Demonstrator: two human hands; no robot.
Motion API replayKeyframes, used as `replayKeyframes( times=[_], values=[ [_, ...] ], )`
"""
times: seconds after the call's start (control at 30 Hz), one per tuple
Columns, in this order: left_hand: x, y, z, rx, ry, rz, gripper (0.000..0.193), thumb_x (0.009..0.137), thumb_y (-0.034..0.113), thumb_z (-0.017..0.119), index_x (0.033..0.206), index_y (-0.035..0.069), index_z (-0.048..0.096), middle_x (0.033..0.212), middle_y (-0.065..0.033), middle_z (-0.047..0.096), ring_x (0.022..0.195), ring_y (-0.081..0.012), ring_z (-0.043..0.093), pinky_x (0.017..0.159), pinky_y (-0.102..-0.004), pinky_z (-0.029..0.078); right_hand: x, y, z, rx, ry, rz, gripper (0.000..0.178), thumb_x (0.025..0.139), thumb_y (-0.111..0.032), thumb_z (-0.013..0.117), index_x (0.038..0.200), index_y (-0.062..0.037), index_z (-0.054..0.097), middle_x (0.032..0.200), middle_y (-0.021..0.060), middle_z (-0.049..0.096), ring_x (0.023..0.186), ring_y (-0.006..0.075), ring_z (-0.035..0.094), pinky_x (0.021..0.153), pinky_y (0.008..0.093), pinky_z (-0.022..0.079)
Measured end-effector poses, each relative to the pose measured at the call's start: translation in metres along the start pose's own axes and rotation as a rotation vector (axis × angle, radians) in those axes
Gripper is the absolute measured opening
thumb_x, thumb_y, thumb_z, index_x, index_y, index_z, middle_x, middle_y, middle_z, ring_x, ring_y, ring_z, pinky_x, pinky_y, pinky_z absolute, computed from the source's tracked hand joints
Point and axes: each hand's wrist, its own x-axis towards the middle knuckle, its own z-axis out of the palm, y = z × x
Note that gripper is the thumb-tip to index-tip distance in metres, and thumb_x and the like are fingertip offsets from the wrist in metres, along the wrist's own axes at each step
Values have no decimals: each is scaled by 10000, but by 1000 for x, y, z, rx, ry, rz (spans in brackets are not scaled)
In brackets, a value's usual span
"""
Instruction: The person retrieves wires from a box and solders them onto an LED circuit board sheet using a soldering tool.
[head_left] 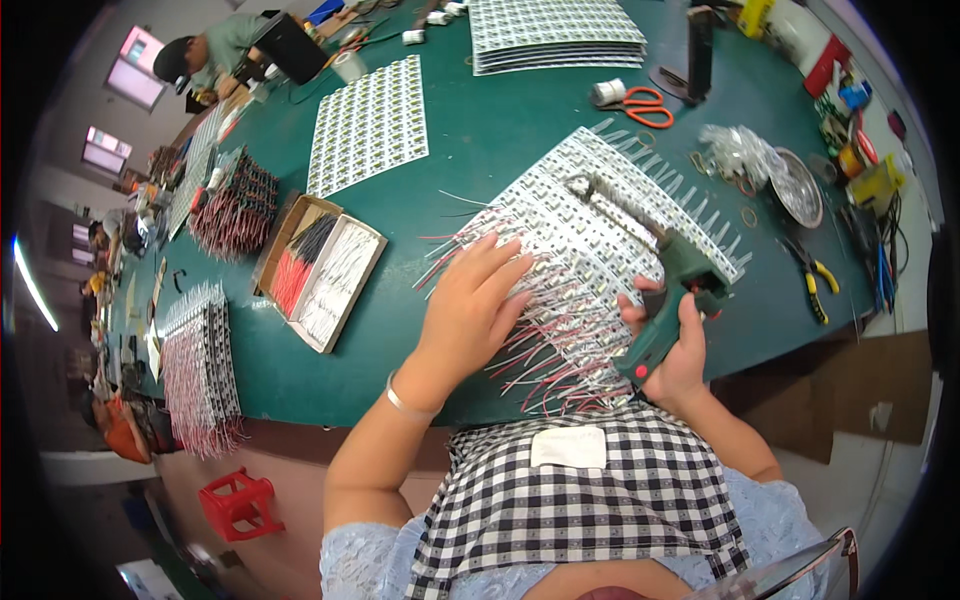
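Green pistol-shaped tool (688, 262) | right fingers (691, 320) curled round | white wire-fringed sheet (592, 255)

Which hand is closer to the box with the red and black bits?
Left. The left hand is to the right of the box, with green table between them; the right hand, holding the green tool, is farther right.

Place: electronics workshop | wired circuit boards (590, 268) were laid on a green worktable (480, 130) | cut wires (291, 285) were held in a box (360, 292) | pliers (808, 268) and scissors (632, 102) were set out | another worker (230, 45) was seen
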Motion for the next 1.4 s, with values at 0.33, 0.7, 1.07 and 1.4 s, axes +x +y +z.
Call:
replayKeyframes(
  times=[0.33,0.7,1.07,1.4],
  values=[
    [23,-48,42,341,-125,-126,616,812,433,542,1270,37,429,1356,-120,383,1266,-327,323,1035,-446,242,-6,-21,-7,-21,-79,-93,488,922,-447,341,1191,-46,405,1134,122,519,816,186,606,961,390,383],
    [25,-42,49,198,-13,-262,631,783,389,604,1257,11,429,1300,-259,382,1223,-406,340,1013,-463,273,1,-18,-10,-100,90,-157,412,943,-363,325,1200,-50,401,1127,121,517,776,155,604,980,408,366],
    [62,-73,41,-404,157,-348,405,789,202,608,1138,13,526,1044,-178,525,955,-315,518,860,-378,421,-7,-13,-17,-264,85,-295,501,903,-409,421,1192,0,394,1104,150,533,783,201,603,903,409,424],
    [72,-90,62,191,-9,173,75,733,107,529,782,55,551,773,-88,578,742,-254,594,622,-350,495,-11,-10,-30,-238,162,-271,479,936,-418,314,1218,-37,382,1118,137,508,758,167,586,932,383,404]
  ],
)
